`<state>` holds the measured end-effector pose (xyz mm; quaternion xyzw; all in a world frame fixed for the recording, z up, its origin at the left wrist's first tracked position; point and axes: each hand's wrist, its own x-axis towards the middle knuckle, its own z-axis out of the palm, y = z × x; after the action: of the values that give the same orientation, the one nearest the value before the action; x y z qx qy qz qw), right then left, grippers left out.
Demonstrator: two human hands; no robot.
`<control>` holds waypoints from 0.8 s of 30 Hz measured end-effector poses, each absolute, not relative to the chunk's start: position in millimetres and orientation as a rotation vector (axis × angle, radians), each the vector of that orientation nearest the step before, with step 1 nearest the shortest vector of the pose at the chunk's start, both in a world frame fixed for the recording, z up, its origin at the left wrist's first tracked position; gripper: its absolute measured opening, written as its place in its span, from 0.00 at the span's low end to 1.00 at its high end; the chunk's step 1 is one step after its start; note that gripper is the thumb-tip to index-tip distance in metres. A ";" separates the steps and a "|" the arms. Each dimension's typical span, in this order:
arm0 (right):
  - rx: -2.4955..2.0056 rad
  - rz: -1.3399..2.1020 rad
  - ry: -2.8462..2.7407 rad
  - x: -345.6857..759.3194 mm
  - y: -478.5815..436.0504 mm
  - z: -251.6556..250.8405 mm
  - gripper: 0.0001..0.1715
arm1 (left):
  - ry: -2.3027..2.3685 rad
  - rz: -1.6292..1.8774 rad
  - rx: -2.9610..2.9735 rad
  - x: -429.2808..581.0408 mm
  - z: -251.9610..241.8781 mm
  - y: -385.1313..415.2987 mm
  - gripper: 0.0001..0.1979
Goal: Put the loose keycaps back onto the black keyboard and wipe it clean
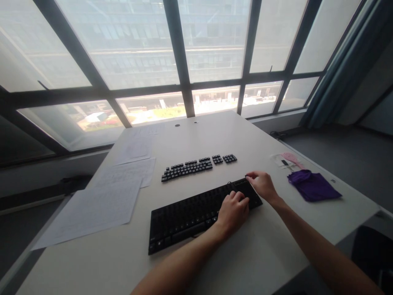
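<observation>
A black computer keyboard (184, 219) lies at a slant on the white table. Wide keys show along its front edge; the dark rows behind them are too dim to read in detail. My left hand (233, 209) lies over the keyboard's right part, fingers curled down on it, thumb hidden. At the far right corner, my right hand (262, 184) has thumb and fingertips pinched together at the keyboard's edge. Behind the keyboard, loose black keycaps stand in neat rows: a long block (188, 169), a small block (217, 159) and another small block (230, 158).
Printed paper sheets (92, 211) cover the table's left side. A purple cloth pouch (313, 186) lies at the right, beside a pink item (291, 159) and a small dark tool (286, 164) on clear plastic. Windows stand behind the white table (211, 133); a curtain (344, 78) hangs at right.
</observation>
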<state>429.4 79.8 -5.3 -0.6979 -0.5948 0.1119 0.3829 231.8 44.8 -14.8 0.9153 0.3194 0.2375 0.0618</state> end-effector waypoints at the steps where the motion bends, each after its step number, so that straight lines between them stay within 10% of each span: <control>1: -1.750 0.272 -1.498 430.0 61.0 -8.8 0.10 | 0.968 0.708 2.774 232.2 -14.9 44.8 0.07; 24: -1.880 -0.172 -1.723 400.0 -10.3 -27.8 0.12 | 0.981 0.663 2.821 233.8 -15.0 44.4 0.06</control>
<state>400.0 -10.3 -27.8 -0.7041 -0.6455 -0.0643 0.2888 233.8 44.4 -15.0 0.9213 0.3203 0.2166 0.0412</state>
